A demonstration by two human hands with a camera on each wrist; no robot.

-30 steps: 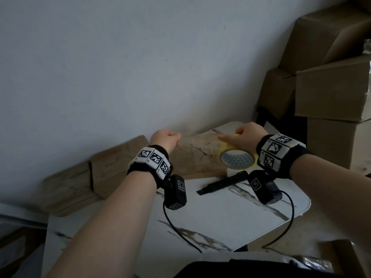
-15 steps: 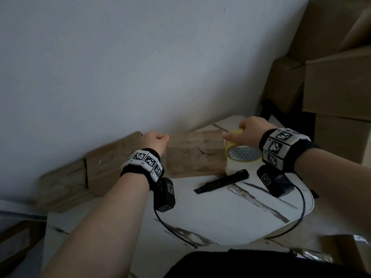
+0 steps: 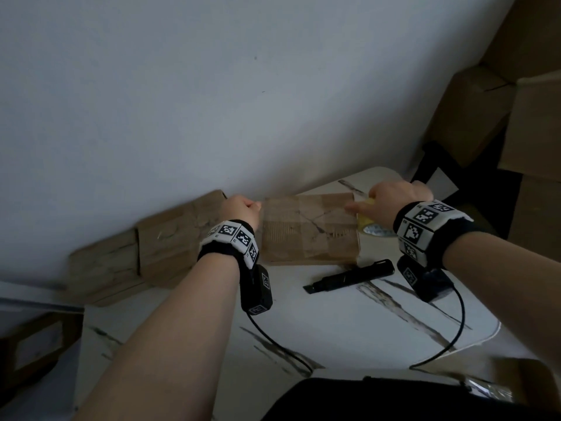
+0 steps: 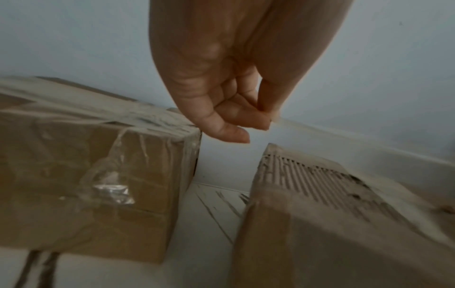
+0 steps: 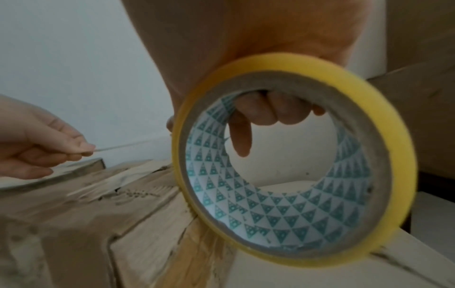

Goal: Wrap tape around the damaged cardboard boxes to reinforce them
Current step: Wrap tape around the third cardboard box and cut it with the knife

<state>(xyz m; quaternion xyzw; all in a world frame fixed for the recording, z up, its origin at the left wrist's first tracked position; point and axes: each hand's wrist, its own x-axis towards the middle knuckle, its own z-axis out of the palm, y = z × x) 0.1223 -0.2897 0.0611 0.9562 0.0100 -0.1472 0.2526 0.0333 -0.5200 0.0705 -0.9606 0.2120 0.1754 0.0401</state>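
1. Tape stretches in a thin clear strip (image 5: 128, 145) above the top of the damaged cardboard box (image 3: 309, 230), running between the two hands.
2. Over at the box's left edge, the left hand (image 3: 239, 209) pinches the strip's free end between thumb and curled fingers (image 4: 242, 115), held just above the cardboard.
3. At the box's right edge, the right hand (image 3: 394, 197) grips the yellow tape roll (image 5: 295, 161); its fingers (image 5: 268, 111) hook through the core, and the patterned inner lining shows.
4. That roll stands on edge, its lower rim close to the box's right side and the bench (image 3: 349, 323); whether it touches either I cannot tell.
5. Torn corrugation and a crack show on the box's top face, with older tape bands already across it.
6. A second, taped cardboard box (image 4: 93, 175) sits to the left against the wall, a narrow gap between the two.
7. A black utility knife (image 3: 349, 276) lies on the white marbled bench just in front of the damaged box.
8. More cardboard boxes (image 3: 498, 117) are stacked at the far right.
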